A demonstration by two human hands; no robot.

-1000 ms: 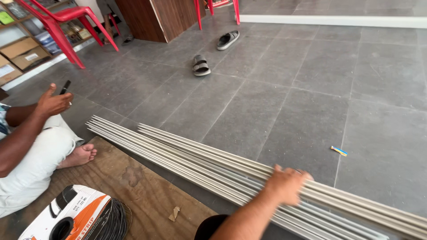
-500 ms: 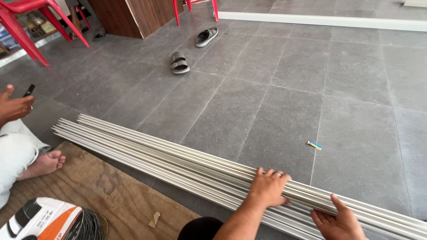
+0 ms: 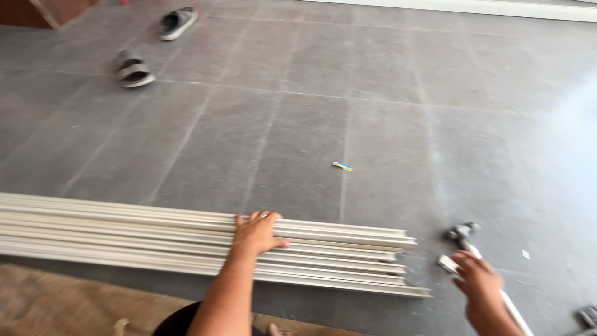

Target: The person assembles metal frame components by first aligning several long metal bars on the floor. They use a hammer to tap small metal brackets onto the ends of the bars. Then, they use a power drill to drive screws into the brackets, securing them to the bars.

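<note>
A long stack of white plastic strips [image 3: 124, 239] lies flat on the grey tiled floor, its ends at the right. My left hand [image 3: 256, 234] rests flat on top of the stack near those ends, fingers spread. To the right of the stack lies a hammer [image 3: 461, 233] with a white handle running down and right. My right hand [image 3: 480, 287] is over that handle, blurred, and its grip is unclear. A small white piece [image 3: 447, 264] lies just left of the handle.
Two dark sandals [image 3: 134, 70] [image 3: 177, 22] lie at the far left. A small yellow and blue scrap [image 3: 342, 166] sits mid-floor. A brown wooden board [image 3: 56, 302] lies under the near edge of the stack. A dark object [image 3: 587, 315] shows at the bottom right.
The view has swung right, so the seated person and cable reel are out of sight. My right hand left the strips and moved right to the hammer. My left hand stays on the stack.
</note>
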